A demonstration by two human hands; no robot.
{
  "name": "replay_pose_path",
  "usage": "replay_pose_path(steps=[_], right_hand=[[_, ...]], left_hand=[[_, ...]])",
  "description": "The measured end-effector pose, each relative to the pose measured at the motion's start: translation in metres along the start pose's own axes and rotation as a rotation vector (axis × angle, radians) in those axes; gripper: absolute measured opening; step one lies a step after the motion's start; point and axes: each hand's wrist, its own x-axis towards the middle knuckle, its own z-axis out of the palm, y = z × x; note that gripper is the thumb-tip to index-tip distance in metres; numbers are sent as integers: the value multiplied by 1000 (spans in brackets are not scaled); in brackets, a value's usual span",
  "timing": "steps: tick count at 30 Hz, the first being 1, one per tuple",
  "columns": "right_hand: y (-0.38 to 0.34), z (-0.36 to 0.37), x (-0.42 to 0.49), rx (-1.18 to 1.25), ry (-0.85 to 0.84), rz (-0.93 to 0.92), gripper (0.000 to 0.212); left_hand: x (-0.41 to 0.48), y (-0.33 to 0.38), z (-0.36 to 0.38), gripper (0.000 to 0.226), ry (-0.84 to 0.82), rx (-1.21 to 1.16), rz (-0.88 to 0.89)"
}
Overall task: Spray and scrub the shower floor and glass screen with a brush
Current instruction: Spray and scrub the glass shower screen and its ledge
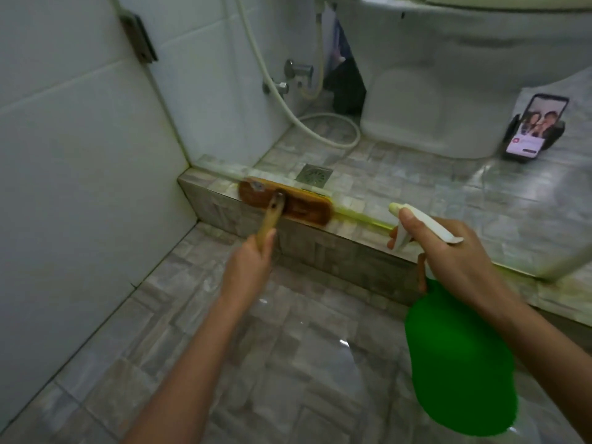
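One brush (286,200) lay on the tiled kerb (320,241) at the glass screen's (96,123) foot, its handle clasped by the left hand (248,267). The right hand (448,251) gripped one green spray bottle (461,357), finger on the trigger. The shower floor (224,347) below lay open. The toilet (464,75) was cut off above; one phone (533,128) stood beside it.

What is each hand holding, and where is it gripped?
The left hand grips the brush by its wooden handle; the right hand holds the green spray bottle at its neck.

Brush (286,201) on kerb (320,238), drain (313,174) just behind; toilet (448,75) behind-R (phone (531,128) beside it).
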Motion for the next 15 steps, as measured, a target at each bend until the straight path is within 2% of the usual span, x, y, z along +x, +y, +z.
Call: replay_pose_path(steps=[2, 6, 10, 12, 15], right_hand=[[2, -3, 2, 6, 0, 3, 63], [1, 3, 7, -7, -17, -23, 60], [-4, 24, 14, -16, -37, -37, 66], [-7, 33, 18, 0, -54, -38, 60], [-11, 44, 23, 21, -63, -27, 58]], left_hand=[[32, -26, -19, 57, 15, 23, -66], [62, -51, -43, 55, 45, 15, -77], [41, -38, -38, 47, -67, 20, 47], [40, -38, -34, 46, -85, 43, 89], [71, -59, -55, 60, 21, 73, -89]])
